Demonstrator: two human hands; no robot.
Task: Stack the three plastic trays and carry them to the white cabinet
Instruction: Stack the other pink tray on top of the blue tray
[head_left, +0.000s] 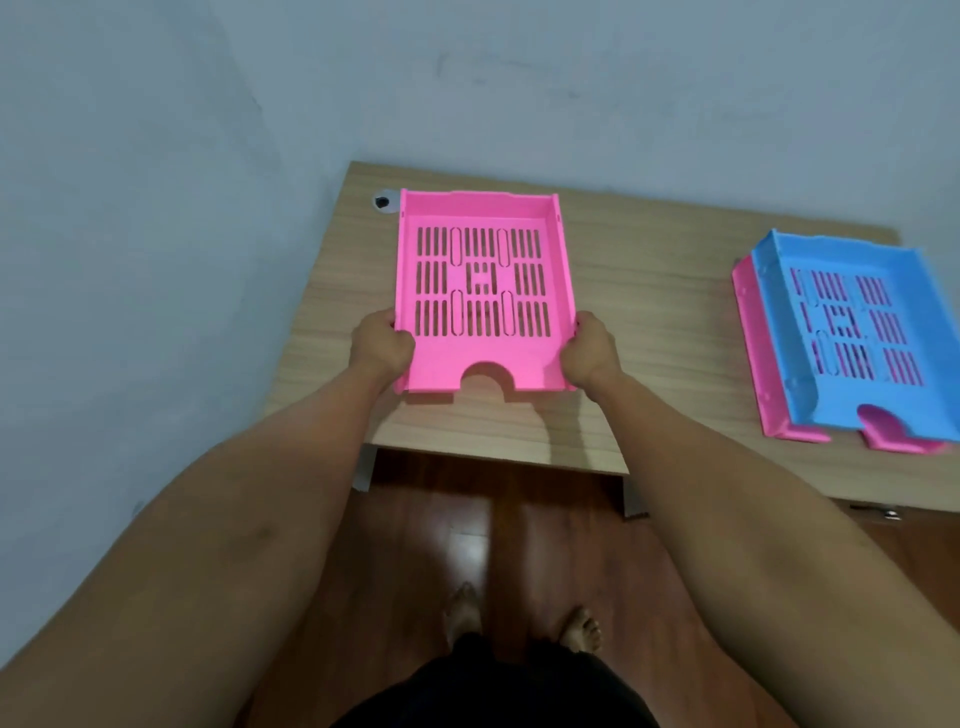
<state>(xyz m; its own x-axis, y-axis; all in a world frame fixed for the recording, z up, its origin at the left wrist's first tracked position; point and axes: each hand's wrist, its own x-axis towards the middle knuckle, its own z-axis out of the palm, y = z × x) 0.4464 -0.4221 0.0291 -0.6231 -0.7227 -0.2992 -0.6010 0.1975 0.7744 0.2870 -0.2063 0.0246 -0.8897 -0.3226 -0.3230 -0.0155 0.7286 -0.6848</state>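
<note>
No readable text, labels or numbers anywhere.

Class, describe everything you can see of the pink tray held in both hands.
The pink tray looks like glossy plastic, rectangular, with low walls on three sides, a slotted floor and a half-round notch in its near edge. It sits open side up over the wooden desk. The left hand and right hand grip its near corners.
</note>
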